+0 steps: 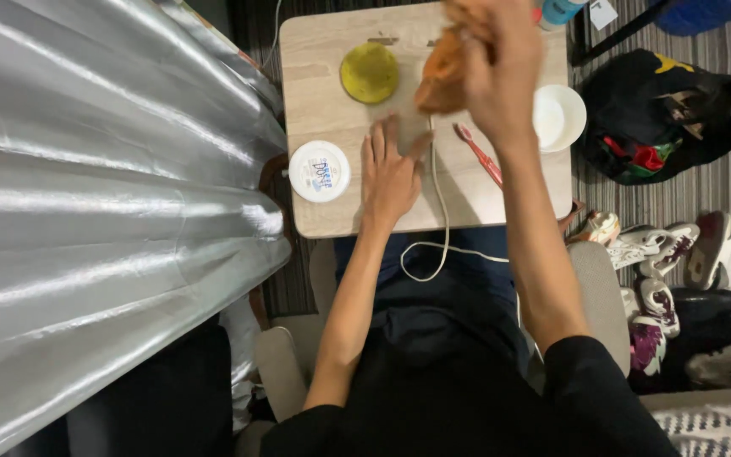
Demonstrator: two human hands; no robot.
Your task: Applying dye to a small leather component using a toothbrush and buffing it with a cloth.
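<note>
Above the table point(332, 216), the right hand point(501, 68) has its fingers clamped on an orange cloth point(443, 76). Left hand point(389, 173) lies flat, fingers slightly apart, beside a round white tub point(319, 171) with a blue-printed label; a yellow-green disc point(369, 73) sits beyond.

From my feed the light falls bright and even from overhead, throwing hard glare streaks across the silver sheet point(103, 195), soft shadows beside my arms on the pale table point(332, 80), while my raised right hand point(501, 68) is motion-blurred and the lower corners go dim.
</note>
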